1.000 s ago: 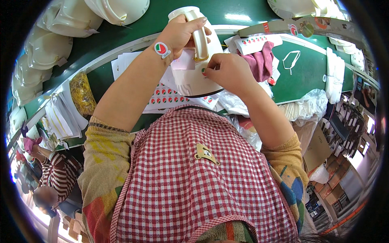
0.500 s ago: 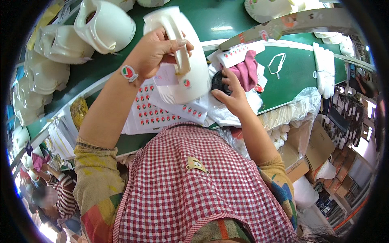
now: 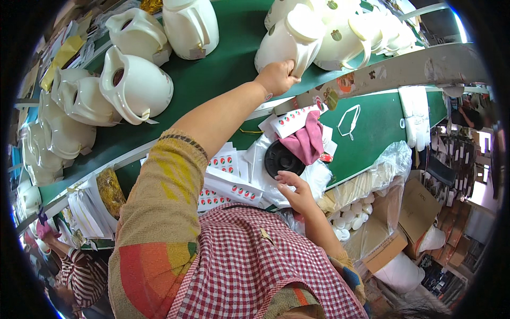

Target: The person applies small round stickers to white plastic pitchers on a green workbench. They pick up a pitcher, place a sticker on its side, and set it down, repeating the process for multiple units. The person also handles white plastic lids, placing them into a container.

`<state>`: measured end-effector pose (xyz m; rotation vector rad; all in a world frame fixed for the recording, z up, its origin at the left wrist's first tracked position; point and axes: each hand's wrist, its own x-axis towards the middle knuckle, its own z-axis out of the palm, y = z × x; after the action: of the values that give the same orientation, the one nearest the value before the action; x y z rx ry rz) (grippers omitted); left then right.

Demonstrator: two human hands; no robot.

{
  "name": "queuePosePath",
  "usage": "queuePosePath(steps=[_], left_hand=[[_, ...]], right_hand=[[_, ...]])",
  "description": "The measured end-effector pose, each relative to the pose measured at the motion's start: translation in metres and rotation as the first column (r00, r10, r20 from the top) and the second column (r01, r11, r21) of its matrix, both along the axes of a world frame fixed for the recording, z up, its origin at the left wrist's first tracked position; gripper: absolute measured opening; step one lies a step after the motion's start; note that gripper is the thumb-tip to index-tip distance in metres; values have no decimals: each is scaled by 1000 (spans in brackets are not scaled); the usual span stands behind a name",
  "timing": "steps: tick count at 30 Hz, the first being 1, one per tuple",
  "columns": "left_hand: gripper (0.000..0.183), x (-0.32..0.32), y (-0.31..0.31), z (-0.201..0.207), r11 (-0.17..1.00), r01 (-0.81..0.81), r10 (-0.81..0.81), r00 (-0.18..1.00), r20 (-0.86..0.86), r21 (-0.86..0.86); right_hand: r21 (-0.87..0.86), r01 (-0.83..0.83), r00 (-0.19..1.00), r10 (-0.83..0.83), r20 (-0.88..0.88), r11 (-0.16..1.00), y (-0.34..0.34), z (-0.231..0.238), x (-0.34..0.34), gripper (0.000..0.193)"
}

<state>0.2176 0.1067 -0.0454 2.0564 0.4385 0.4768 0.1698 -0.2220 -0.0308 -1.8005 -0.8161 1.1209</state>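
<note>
My left hand (image 3: 277, 80) reaches far across to the back and is closed at the lower end of the handle of a white pitcher (image 3: 287, 47), which stands on the green work surface beside other pitchers. A small round sticker clings to my left wrist. Near the table's front edge, my right hand (image 3: 296, 193) is empty, its fingers apart. Just beyond its fingertips lies a black round disc (image 3: 280, 160) on white plastic. A pink cloth (image 3: 309, 139) partly covers the disc's edge. Left of it are sheets of round red-and-green stickers (image 3: 223, 164).
More white pitchers (image 3: 141, 85) line the left side, others (image 3: 342, 37) the far right. A metal rail (image 3: 382, 72) runs right of my left hand. White gloves (image 3: 415, 117) and a white strap loop (image 3: 348, 122) lie right. An open carton (image 3: 390, 247) stands lower right.
My left hand has carried the white pitcher from in front of me to the far right group. My right hand has drawn back from the black disc, which now shows more fully.
</note>
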Motion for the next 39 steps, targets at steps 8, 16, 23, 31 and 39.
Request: queuePosePath(steps=[8, 16, 23, 31, 39], left_hand=[[40, -53, -11, 37, 953, -233, 231, 972, -35, -191], [28, -109, -20, 52, 941, -308, 270, 933, -239, -141], [27, -122, -16, 38, 937, -330, 302, 929, -214, -110], [32, -112, 8, -5, 806, -453, 453, 886, -95, -382], [47, -102, 125, -3, 561, -801, 793, 592, 142, 209]], right_hand=[[342, -91, 898, -71, 434, 935, 87, 56, 23, 24], [419, -343, 790, 17, 613, 841, 171, 88, -9, 26], [452, -387, 778, 22, 628, 804, 182, 76, -16, 12], [495, -387, 796, 11, 605, 778, 199, 60, -16, 8], [522, -190, 885, -86, 458, 832, 153, 49, 0, 12]])
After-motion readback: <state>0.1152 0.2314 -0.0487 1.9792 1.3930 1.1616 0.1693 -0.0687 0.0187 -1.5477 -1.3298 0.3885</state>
